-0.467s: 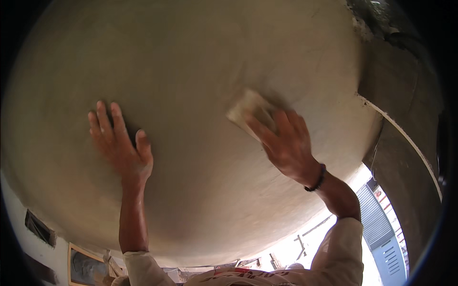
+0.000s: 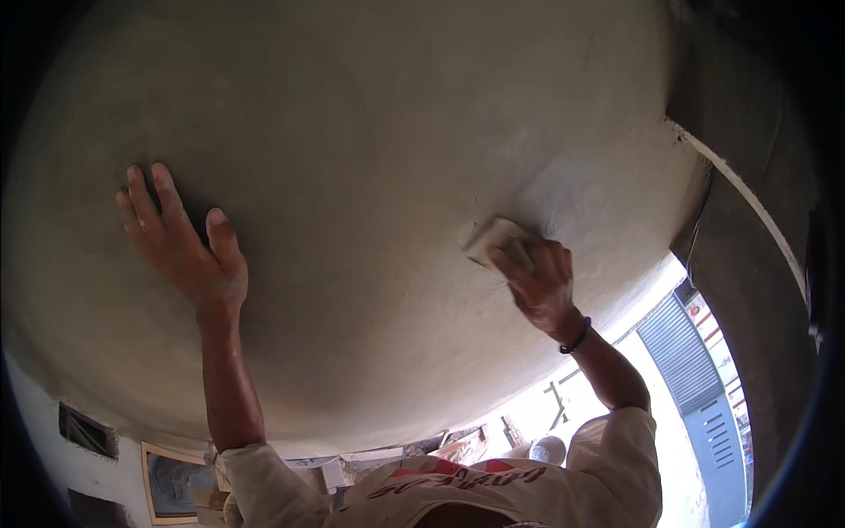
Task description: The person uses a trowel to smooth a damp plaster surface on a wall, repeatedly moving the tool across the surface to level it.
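Observation:
Before me spreads a broad grey-brown plastered surface [image 2: 352, 220]. My left hand [image 2: 185, 246] lies against it with fingers spread, holding nothing. In my right hand [image 2: 543, 286] is a pale, block-shaped sponge [image 2: 493, 239], pressed to the plaster with the fingers wrapped over its near side. Around the sponge the plaster looks lighter and faintly streaked. A dark bracelet [image 2: 576, 336] circles my right wrist. Part of the sponge is hidden under the fingers.
At the right a pale ragged edge [image 2: 748, 198] borders a darker surface. Beyond it, lower right, stands a blue-grey metal shutter or door [image 2: 717, 449] in bright light. Lower left shows a small dark wall opening [image 2: 88, 429] and a wood-framed panel [image 2: 172, 482].
My right hand has drawn the sponge down and slightly right across the plaster. My left hand appears a little farther left and higher, still flat. The whole view has shifted slightly.

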`<state>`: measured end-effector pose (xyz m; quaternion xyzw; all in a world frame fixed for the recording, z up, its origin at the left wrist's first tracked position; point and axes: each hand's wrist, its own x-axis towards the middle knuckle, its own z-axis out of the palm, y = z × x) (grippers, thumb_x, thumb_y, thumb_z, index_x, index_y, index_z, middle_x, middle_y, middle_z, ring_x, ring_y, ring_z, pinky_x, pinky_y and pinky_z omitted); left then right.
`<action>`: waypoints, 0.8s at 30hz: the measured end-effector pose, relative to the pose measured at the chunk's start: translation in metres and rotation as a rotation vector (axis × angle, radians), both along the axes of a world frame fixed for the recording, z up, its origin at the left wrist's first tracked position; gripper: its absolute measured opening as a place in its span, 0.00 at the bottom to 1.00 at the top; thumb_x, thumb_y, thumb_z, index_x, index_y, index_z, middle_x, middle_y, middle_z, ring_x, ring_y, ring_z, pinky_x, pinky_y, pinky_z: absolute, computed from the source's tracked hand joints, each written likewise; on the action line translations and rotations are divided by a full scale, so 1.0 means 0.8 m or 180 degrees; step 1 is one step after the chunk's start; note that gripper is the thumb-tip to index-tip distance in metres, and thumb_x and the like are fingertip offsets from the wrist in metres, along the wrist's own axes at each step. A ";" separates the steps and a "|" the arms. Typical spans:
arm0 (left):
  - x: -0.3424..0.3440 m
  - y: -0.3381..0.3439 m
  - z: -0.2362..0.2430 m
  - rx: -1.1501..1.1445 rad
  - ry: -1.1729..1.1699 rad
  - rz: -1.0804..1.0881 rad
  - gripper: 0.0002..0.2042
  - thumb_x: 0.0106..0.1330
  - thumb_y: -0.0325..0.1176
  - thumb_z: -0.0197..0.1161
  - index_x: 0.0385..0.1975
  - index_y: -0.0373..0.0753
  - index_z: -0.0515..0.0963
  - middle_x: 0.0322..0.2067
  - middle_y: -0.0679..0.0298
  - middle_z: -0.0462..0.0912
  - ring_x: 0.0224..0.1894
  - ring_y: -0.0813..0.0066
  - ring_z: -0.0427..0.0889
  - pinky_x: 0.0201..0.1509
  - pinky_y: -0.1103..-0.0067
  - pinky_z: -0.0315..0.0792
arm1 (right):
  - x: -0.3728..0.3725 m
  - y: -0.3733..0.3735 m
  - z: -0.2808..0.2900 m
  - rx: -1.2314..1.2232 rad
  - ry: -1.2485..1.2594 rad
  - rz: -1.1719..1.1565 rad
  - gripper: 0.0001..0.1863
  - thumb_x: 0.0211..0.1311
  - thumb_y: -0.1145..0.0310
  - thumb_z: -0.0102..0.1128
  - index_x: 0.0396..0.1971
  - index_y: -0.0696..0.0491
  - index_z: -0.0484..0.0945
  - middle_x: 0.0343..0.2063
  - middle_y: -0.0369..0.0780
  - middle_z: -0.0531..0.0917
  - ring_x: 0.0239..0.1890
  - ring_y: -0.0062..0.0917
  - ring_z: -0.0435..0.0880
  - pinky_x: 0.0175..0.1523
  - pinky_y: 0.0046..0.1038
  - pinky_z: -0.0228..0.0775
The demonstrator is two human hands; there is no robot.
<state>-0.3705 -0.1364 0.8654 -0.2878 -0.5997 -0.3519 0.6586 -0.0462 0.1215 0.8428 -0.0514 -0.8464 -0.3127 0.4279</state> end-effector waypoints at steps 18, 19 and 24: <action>-0.006 0.007 0.002 -0.0116 -0.0035 0.0082 0.36 0.73 0.60 0.32 0.70 0.37 0.56 0.69 0.44 0.53 0.70 0.42 0.53 0.70 0.50 0.50 | 0.085 0.106 -0.018 -0.1609 0.2449 -0.0077 0.17 0.60 0.75 0.57 0.49 0.47 0.81 0.36 0.42 0.81 0.40 0.31 0.77 0.42 0.33 0.71; -0.003 0.015 -0.001 -0.0134 -0.0073 0.0010 0.36 0.74 0.60 0.32 0.70 0.37 0.56 0.70 0.44 0.53 0.71 0.42 0.53 0.70 0.50 0.49 | 0.065 0.085 -0.012 -0.1436 0.2207 -0.0162 0.18 0.58 0.75 0.58 0.49 0.47 0.81 0.36 0.42 0.80 0.41 0.31 0.77 0.43 0.33 0.71; 0.008 0.017 -0.003 -0.0268 -0.0089 0.0081 0.35 0.74 0.58 0.32 0.70 0.36 0.54 0.70 0.42 0.50 0.72 0.42 0.50 0.72 0.52 0.48 | 0.014 0.015 -0.143 -0.1234 0.1271 0.0027 0.19 0.52 0.73 0.63 0.47 0.44 0.83 0.36 0.37 0.80 0.43 0.29 0.76 0.46 0.33 0.70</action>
